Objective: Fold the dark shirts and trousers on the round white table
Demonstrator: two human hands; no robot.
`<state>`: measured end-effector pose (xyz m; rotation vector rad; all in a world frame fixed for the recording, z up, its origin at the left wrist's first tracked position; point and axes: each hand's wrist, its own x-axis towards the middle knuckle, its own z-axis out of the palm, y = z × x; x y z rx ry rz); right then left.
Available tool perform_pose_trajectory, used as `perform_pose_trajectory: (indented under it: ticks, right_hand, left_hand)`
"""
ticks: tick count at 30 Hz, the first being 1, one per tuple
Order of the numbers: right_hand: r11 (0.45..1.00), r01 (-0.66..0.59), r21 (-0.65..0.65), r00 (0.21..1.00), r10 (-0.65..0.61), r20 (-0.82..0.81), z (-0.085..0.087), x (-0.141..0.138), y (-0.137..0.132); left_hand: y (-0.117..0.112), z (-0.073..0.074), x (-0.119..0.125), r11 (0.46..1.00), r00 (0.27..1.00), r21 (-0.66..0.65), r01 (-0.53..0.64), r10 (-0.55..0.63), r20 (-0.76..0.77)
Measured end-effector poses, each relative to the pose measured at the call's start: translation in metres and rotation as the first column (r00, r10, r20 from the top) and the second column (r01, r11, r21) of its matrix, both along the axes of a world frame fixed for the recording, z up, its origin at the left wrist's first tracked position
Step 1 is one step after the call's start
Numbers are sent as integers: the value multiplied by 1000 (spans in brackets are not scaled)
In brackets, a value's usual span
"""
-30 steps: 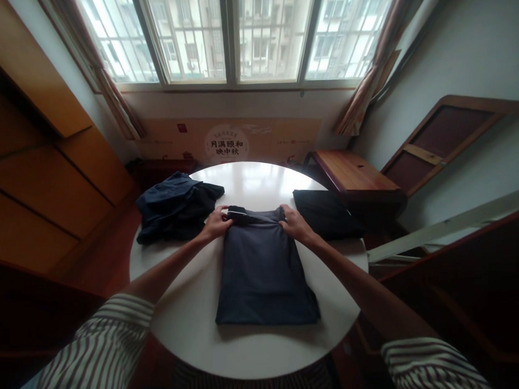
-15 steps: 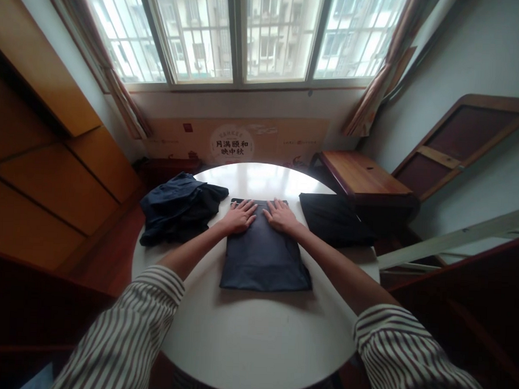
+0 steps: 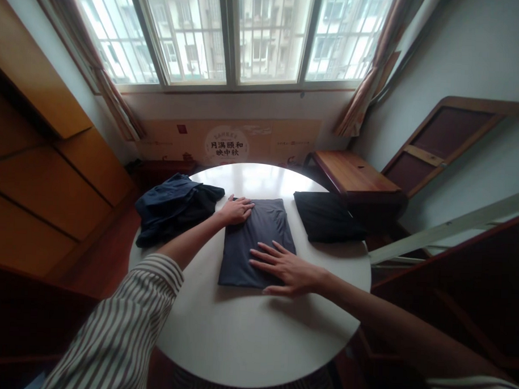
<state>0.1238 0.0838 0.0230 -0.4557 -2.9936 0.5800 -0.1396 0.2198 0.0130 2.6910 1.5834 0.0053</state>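
A folded dark grey garment (image 3: 258,234) lies flat in the middle of the round white table (image 3: 246,330). My left hand (image 3: 237,209) rests open on its far left corner, fingers stretched flat. My right hand (image 3: 282,267) lies open, fingers spread, on the garment's near right part. Both arms wear striped sleeves.
A crumpled pile of dark blue clothes (image 3: 174,211) sits on the table's left side. A folded black garment (image 3: 327,217) lies on the right. A wooden side table (image 3: 354,175) stands beyond the right edge, wooden cabinets (image 3: 51,181) at the left, a window (image 3: 248,35) ahead.
The long garment was folded in half to a shorter rectangle. Since then my right hand has slid from the far edge toward me along the cloth; my left hand stays at the far corner.
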Motion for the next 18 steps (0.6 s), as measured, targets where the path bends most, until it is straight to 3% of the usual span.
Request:
perform_pose_trajectory:
  ticks: [3,6,11,14,18]
  right_hand:
    - [995,-74,-61,996,70,-56,16,2,-1]
    - [997,-55,-48,990,48,-131,27,-20,25]
    - [999,-26,40,992,31,-122,14,-79,62]
    - [996,-59,62,994,64,-85,-5,-96,45]
    - [973,-216,79,968,224,-116,-19,-92,-2]
  left_hand:
    - [14,3,-5,998,998,-13,58,-58,31]
    - [27,2,-13,991,990,-39,130,-127,55]
    - [35,-2,-22,985,982,-43,165,-160,105]
    - [33,-7,-23,988,977,-19,156,-152,147]
    - [33,-14,-25,987,975,-5,158,-155,159]
